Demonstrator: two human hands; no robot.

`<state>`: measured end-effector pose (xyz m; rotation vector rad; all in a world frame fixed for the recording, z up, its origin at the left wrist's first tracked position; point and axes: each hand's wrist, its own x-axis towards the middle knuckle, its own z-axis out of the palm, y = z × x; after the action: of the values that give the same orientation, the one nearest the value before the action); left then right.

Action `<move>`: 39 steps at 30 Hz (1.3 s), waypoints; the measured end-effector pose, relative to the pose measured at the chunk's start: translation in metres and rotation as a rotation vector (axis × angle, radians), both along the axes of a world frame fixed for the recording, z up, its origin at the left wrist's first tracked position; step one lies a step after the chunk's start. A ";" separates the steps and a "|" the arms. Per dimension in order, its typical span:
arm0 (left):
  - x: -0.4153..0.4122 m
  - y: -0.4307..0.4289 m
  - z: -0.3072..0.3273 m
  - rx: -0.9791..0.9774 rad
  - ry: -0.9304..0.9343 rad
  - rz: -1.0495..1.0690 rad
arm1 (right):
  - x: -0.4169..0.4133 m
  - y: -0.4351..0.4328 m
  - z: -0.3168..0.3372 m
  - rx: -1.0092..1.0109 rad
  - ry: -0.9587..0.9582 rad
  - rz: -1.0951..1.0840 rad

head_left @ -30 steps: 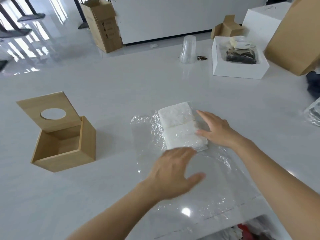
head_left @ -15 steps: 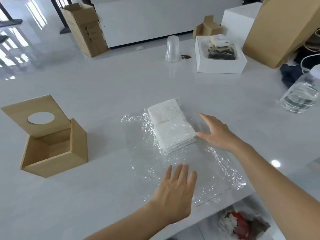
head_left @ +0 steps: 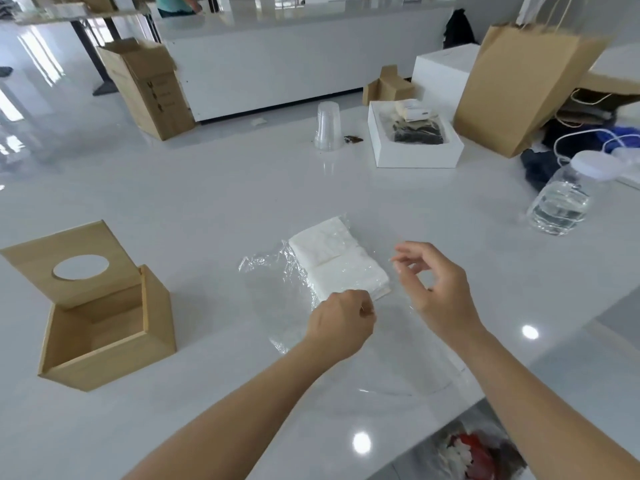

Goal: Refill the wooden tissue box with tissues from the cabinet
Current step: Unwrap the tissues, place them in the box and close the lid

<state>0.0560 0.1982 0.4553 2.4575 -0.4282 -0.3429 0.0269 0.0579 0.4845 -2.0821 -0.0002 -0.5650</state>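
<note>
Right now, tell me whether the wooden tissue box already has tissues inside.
No, the wooden tissue box stands open and empty; the tissue stack lies outside on the white table.

open office-like workroom: white counters (head_left: 311, 60), cardboard boxes (head_left: 149, 88)

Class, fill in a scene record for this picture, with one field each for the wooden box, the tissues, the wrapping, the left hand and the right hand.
Wooden tissue box: at left on the table, lid hinged open, inside empty
Tissues: white stack at centre, in the wrap, not in the box
Plastic wrap: clear, crumpled around the stack, spread toward the table's near edge
Left hand: fingers curled at the stack's near corner, seemingly pinching the wrap
Right hand: raised beside the stack, fingers loosely curled; grip unclear
</note>
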 end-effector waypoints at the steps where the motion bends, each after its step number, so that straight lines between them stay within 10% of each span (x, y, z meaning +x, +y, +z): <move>1: 0.005 0.001 0.001 -0.030 0.039 0.001 | -0.005 0.005 0.002 -0.021 -0.089 0.036; 10: 0.028 0.007 0.019 -0.220 0.116 0.079 | -0.032 0.013 -0.040 -0.399 0.052 0.286; 20: -0.013 -0.014 0.027 0.011 -0.725 -0.120 | 0.001 0.030 -0.056 -0.539 0.376 0.070; 23: -0.017 -0.014 0.019 0.022 -0.759 -0.140 | 0.010 0.041 -0.058 -0.384 0.339 -0.085; 29: -0.003 -0.001 0.032 -0.182 -0.443 -0.083 | 0.012 0.035 -0.067 0.617 0.447 0.055; 34: 0.053 0.024 0.011 -0.036 -0.409 0.021 | 0.024 0.022 -0.082 0.140 0.515 -0.069; 39: 0.093 0.047 -0.013 0.170 -0.258 0.095 | 0.028 0.019 -0.079 0.849 0.592 -0.191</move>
<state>0.1490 0.2456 0.4423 2.6892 -0.4008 -0.0219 0.0554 0.0768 0.4053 -1.3406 0.6700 -0.0047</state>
